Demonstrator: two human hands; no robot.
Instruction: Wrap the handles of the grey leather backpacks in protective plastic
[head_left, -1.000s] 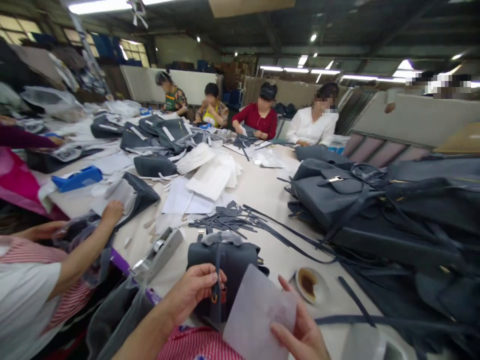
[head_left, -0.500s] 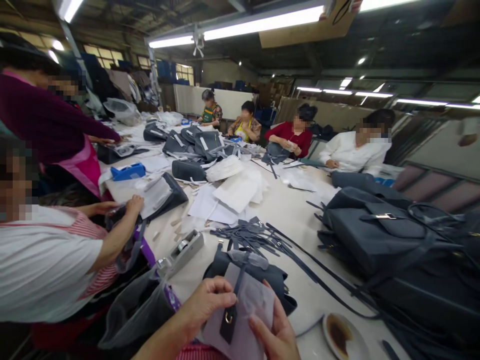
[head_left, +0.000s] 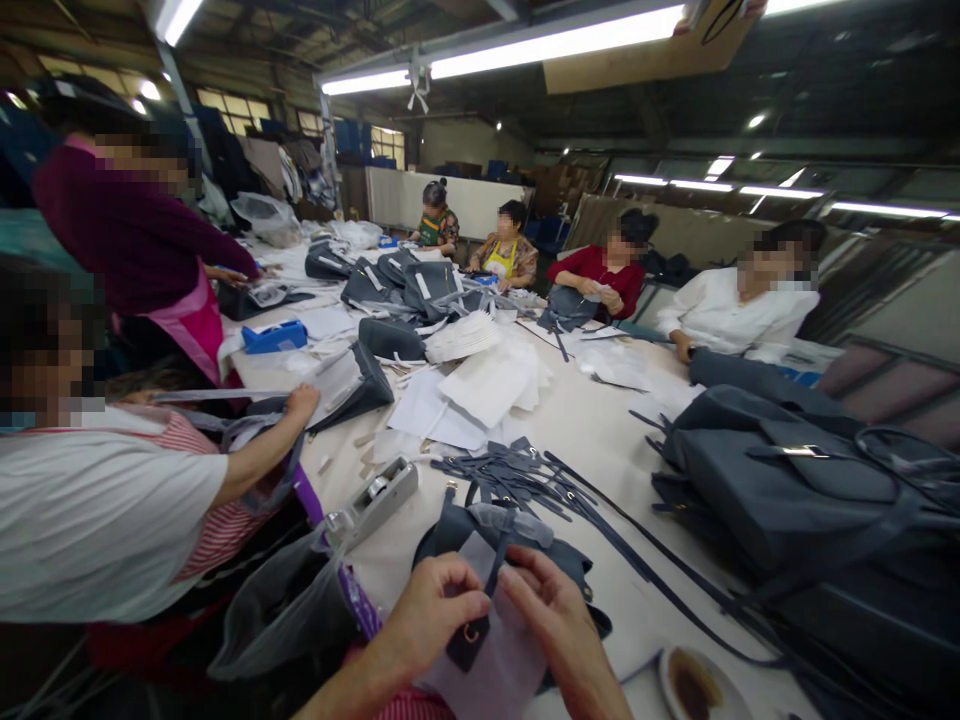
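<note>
My left hand pinches a dark leather strap between thumb and forefinger. Just below those fingertips hangs the strap's wide end, which carries a gold ring. My right hand is closed at the strap's upper part, thumb and forefinger together beside it. A thin white translucent sheet lies under the strap and partly beneath both hands. Behind them on the table sits a small dark blue-grey bag, partly hidden, with a clear-wrapped piece on top.
Loose straps lie beyond the bag, near a tape dispenser. White paper sheets are stacked farther back. Large dark bags fill the right, with a stained dish in front. A co-worker sits close on the left; several others surround the table.
My right hand has moved from the sheet's right edge up and left to the strap, beside my left hand. The co-worker at left now draws out a pale strip.
</note>
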